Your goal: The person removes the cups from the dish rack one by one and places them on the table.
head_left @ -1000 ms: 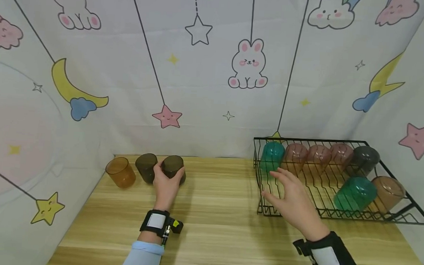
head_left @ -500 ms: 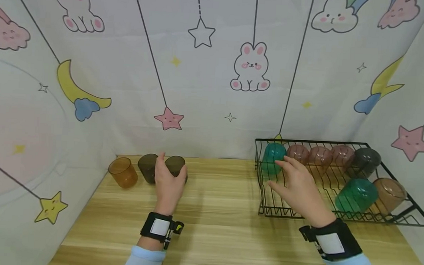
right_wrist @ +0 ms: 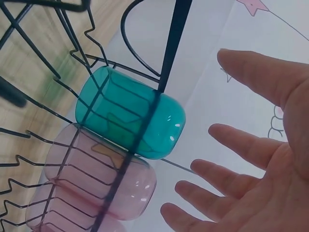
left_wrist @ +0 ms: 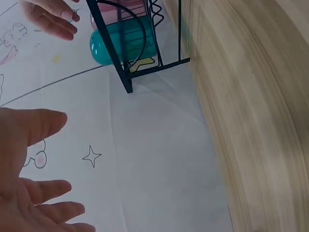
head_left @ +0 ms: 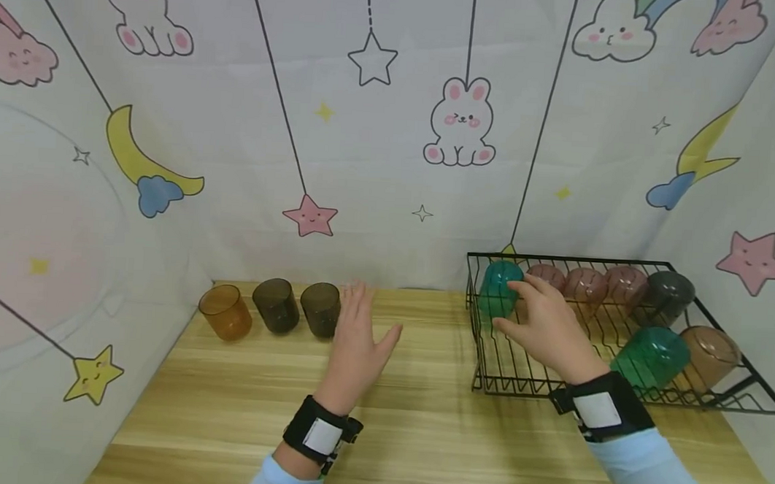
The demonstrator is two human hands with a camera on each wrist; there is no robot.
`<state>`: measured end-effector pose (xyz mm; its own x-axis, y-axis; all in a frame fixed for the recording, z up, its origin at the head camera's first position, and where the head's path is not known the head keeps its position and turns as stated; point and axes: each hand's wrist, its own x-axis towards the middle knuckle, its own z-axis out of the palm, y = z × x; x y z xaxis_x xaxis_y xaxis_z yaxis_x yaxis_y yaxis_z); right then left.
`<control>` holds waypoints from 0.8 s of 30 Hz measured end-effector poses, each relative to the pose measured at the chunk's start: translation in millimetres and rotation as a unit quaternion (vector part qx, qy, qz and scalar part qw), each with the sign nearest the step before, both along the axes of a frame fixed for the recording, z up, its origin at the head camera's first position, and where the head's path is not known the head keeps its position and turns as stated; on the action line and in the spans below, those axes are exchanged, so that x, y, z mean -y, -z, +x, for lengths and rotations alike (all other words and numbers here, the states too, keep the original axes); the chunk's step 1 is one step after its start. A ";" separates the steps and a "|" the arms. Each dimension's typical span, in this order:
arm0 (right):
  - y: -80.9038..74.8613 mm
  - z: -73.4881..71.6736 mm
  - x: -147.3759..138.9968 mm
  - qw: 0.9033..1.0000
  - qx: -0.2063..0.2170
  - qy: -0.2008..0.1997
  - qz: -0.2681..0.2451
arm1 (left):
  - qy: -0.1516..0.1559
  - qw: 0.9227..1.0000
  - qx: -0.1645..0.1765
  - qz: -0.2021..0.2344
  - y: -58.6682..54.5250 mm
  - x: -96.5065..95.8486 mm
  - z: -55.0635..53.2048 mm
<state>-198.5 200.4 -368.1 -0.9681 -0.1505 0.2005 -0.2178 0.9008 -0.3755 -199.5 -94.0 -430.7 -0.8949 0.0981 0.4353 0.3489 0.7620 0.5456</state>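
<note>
My left hand (head_left: 357,354) hovers over the wooden table with fingers extended and thumb spread, just right of a dark grey-brown cup (head_left: 320,310). It holds nothing. A matching dark cup (head_left: 275,307) and an amber cup (head_left: 226,312) stand upright further left. My right hand (head_left: 547,327) is over the left end of the black wire rack (head_left: 518,385), near an upside-down teal cup (head_left: 498,288). In the right wrist view, its spread fingers are apart from the teal cup (right_wrist: 130,113), and the palm holds nothing.
Several pinkish cups (head_left: 585,285) and a dark grey cup (head_left: 669,297) sit along the rack's back row. At its front right are a green cup (head_left: 651,358) and a light brown cup (head_left: 709,355). A patterned cloth (head_left: 391,176) hangs behind the table (head_left: 403,447).
My left hand has let go of the right-hand dark cup and moved right, its fingers straightening. My right hand has shifted up and slightly right, closer to the teal cup.
</note>
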 end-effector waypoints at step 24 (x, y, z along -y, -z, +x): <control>-10.6 -71.8 7.1 0.994 0.063 -0.028 0.090 | 0.073 0.989 0.040 -0.119 3.1 -15.7 17.1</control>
